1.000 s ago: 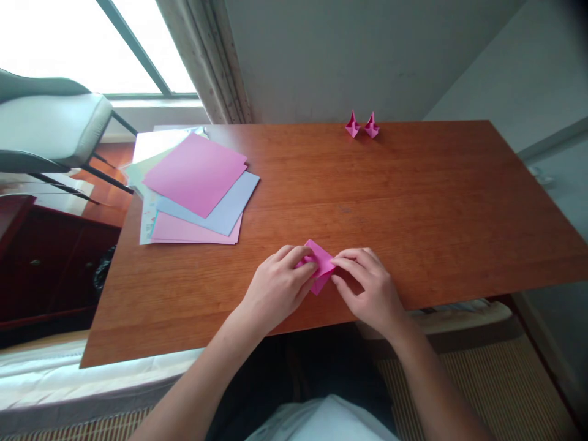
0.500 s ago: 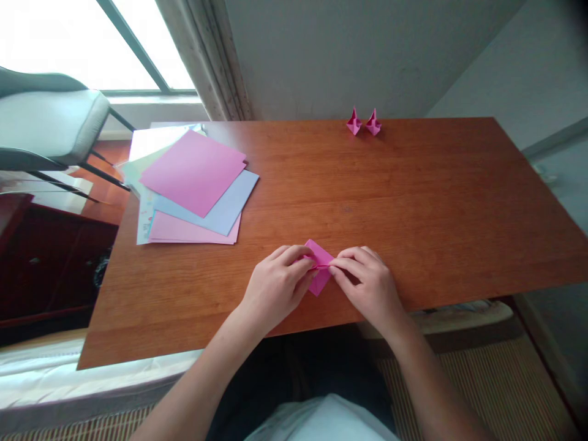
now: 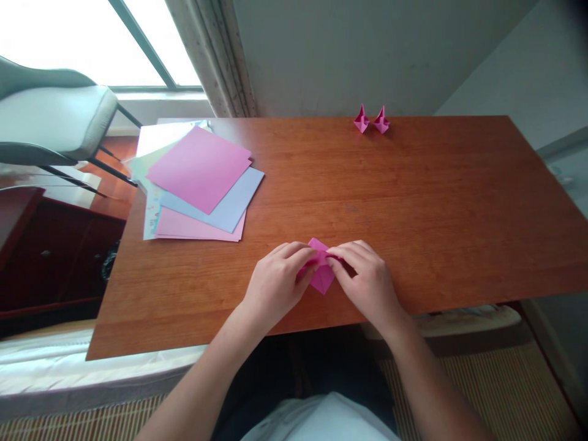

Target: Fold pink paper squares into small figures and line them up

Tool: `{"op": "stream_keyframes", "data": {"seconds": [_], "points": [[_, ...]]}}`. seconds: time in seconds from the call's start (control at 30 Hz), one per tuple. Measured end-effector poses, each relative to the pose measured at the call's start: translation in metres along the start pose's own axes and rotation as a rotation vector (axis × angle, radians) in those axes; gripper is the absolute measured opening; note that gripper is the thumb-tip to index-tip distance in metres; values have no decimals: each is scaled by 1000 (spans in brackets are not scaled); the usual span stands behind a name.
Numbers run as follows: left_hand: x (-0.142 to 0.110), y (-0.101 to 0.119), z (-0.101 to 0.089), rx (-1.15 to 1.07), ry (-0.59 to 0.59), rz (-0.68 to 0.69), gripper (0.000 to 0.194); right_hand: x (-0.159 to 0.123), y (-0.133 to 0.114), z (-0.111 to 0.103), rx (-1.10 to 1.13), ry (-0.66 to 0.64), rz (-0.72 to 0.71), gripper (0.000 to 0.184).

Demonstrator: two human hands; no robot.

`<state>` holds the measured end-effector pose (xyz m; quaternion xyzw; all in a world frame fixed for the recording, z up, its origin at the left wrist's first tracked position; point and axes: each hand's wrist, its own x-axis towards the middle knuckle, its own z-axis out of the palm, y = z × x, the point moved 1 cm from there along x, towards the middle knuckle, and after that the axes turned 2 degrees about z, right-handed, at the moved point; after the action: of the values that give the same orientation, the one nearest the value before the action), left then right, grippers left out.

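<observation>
Paper (image 3: 323, 282), bright pink and folded into a small diamond, lies low in the centre of the frame, near the front edge of the worktop (image 3: 413, 208). My left hand (image 3: 274, 282) is closed on its left side, fingers curled over the top and thumb drawn in below; they cover much of that part, so I can't make out the folds beneath. My right hand (image 3: 367, 282) pinches the right side between thumb and fingertips. The upper and lower points show between my hands.

I'd expect it to weigh almost nothing, soft in a single layer but stiffer where the folds stack up. It would probably crease or tear if I pulled hard, so I judge the layered edges the best place to hold, with a light pinch.

At the upper right of centre, two small pink folded figures (image 3: 362, 120) (image 3: 381, 121) stand side by side near the far edge. At the upper left, a large pink sheet (image 3: 199, 168) overlaps a blue sheet (image 3: 229, 202), with paler pink sheets (image 3: 197, 228) below.

As for containers, a dark red cabinet (image 3: 59, 251) stands at the left; I can't see what's in it.
</observation>
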<state>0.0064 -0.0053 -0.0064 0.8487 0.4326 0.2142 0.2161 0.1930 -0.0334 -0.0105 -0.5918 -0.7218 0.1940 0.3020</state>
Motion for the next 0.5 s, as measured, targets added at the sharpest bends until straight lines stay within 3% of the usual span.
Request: {"op": "stream_keyframes", "data": {"seconds": [0.13,0.37,0.5], "points": [[-10,-5,-8,52,-1,-83,10,1,2,-4,39,4,6,13],[-19,-11,-14,17,39,-108,14,5,0,-6,23,-10,33,13],[-19,-11,-14,4,-3,-93,17,7,1,-3,-8,-28,48,13]]}}
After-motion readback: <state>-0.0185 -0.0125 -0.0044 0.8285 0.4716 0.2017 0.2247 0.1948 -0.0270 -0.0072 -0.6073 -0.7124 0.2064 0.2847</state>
